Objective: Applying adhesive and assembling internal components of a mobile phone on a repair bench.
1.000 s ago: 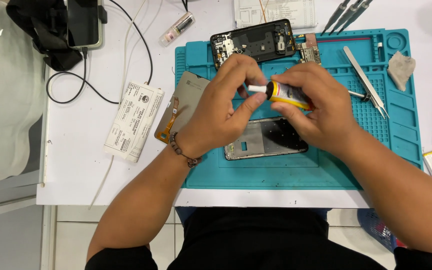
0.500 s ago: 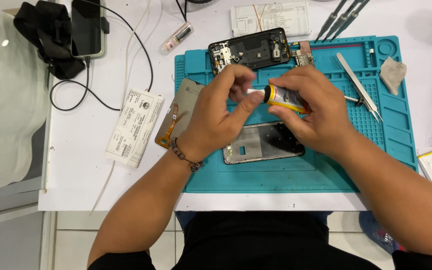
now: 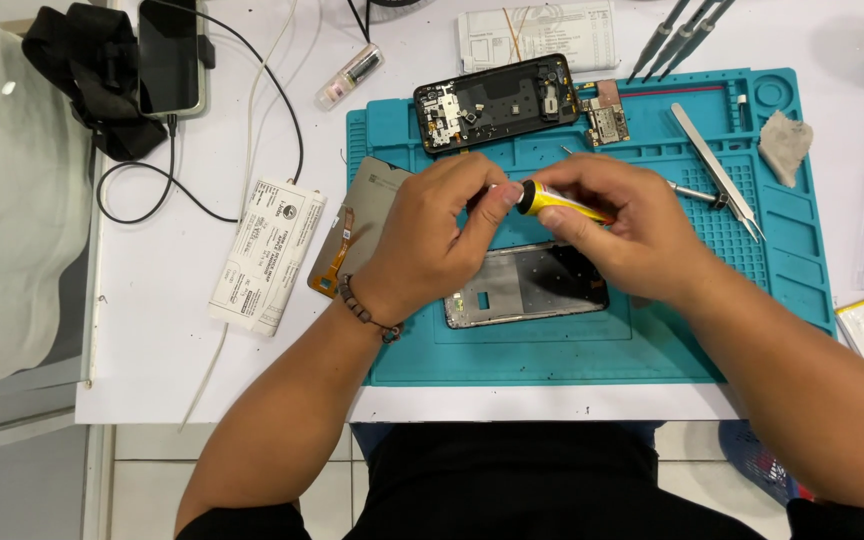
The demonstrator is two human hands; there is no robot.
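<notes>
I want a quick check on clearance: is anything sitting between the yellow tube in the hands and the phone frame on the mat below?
Nothing visible does. The yellow tube is held by both the left hand and right hand just above the phone frame; only the hands themselves overlap the frame's upper edge.

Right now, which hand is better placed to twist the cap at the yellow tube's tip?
Probably the left hand: its fingertips already pinch the tip of the yellow tube, while the right hand grips the tube's body, steadying it above the phone frame.

Bright, even overhead light; soft shadows; sharp focus, slight edge distortion.
</notes>
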